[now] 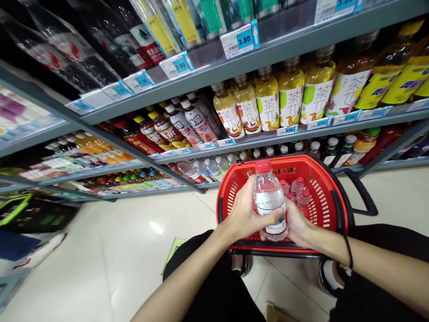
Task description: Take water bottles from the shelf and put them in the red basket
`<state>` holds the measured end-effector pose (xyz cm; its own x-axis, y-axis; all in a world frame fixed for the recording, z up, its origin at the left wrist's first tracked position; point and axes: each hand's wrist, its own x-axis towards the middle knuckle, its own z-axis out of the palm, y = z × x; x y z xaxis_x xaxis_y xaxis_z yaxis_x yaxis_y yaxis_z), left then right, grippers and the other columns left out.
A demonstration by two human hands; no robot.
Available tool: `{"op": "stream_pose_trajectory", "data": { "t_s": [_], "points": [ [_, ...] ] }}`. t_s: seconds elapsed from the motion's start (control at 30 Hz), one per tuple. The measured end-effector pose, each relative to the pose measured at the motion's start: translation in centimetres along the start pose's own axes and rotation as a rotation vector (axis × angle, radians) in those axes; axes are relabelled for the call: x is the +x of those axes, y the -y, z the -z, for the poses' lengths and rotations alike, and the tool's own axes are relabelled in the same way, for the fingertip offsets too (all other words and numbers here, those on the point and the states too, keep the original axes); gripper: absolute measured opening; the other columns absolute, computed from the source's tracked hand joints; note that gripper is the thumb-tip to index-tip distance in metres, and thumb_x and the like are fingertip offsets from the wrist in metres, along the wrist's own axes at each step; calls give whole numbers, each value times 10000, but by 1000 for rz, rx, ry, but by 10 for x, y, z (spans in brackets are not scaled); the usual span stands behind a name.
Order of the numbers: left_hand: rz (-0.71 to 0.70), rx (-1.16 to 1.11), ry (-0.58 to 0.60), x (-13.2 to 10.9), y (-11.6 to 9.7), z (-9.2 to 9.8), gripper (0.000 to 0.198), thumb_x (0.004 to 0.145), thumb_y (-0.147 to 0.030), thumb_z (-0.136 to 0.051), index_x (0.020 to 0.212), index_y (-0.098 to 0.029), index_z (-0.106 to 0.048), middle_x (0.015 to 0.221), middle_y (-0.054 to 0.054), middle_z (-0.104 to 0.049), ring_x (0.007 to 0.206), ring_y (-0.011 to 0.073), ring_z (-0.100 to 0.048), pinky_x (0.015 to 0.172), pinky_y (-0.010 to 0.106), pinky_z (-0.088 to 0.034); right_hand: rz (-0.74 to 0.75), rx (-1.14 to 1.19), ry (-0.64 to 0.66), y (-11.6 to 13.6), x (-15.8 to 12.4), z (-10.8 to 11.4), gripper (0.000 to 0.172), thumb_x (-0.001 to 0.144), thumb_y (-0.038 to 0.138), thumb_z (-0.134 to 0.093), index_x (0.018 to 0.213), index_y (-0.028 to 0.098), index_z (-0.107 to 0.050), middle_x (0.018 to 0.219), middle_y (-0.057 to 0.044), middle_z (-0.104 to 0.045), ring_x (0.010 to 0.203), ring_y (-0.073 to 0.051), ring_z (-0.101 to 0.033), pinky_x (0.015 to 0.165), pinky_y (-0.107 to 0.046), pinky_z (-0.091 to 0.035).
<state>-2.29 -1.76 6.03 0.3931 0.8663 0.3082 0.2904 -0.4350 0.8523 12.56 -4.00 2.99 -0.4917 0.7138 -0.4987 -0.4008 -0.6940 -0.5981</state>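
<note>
The left hand (243,208) and right hand (296,222) are closed together around a clear bottle (269,197), held upright over a red basket (247,178) containing more red-capped bottles (303,197). Glossy pale tiles (137,264) cover the floor; grey shelves (295,41) of drinks (268,105) with price tags (241,41) run alongside. Another person's shoe (47,251) shows at far left.

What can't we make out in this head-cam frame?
Head view, all of these:
- Right hand: most fingers hidden behind the red-capped water bottle; grip unclear.
- Label on that bottle: fine print too small, partly covered by the left hand.
- Bottles in the red shopping basket: full count hidden by the right hand and held bottle.
- Black basket: cut off by the left edge.
</note>
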Motion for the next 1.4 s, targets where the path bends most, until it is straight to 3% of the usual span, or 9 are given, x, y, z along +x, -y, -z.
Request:
{"op": "stream_pose_trajectory", "data": {
  "t_s": [0.1,0.23,0.53,0.8,1.13,1.4],
  "points": [
    [-1,-22,3,-4,3,-2,584,824,-389,-804,1267,-183,-483,1041,55,-682,903,213,-682,792,326,-542,32,-32,-23,0,1,2,536,958,531,-413,1210,143,-685,777,-107,-743,622,-233,-706,564,-325,-567],
    [7,-28,41,-7,7,0,599,824,-379,-809,1271,-187,-459,1027,51,-694,903,216,-695,787,323,-544,30,-65,0,-3,3,6,544,900,582,-487,1138,149,-717,773,-106,-744,650,-249,-713,610,-359,-588],
    [-10,-8,35,-7,5,1,591,815,-378,-809,1257,-189,-466,1069,59,-692,928,219,-699,796,317,-547,-18,-28,8,-7,6,7,555,965,519,-358,1155,137,-713,769,-119,-740,612,-242,-699,578,-352,-579],
    [14,-3,55,-7,7,1,593,819,-403,-804,1250,-185,-460,1073,79,-702,951,246,-714,783,333,-548,-28,-41,-21,-5,3,9,543,953,506,-404,1306,170,-643,794,-102,-748,542,-225,-669,529,-338,-560],
    [9,67,51,-6,6,2,612,815,-460,-794,1245,-191,-451,1106,80,-703,974,249,-710,812,347,-553,-31,-46,-30,-3,1,5,540,973,449,-353,1340,157,-621,787,-114,-747,528,-215,-661,485,-298,-522],
    [17,59,59,-7,6,2,610,812,-412,-786,1265,-187,-445,1046,59,-697,905,229,-718,759,326,-553,-32,-66,-6,-3,2,5,598,958,530,-349,1330,159,-634,781,-113,-752,460,-207,-634,418,-279,-455]
  ]
}}
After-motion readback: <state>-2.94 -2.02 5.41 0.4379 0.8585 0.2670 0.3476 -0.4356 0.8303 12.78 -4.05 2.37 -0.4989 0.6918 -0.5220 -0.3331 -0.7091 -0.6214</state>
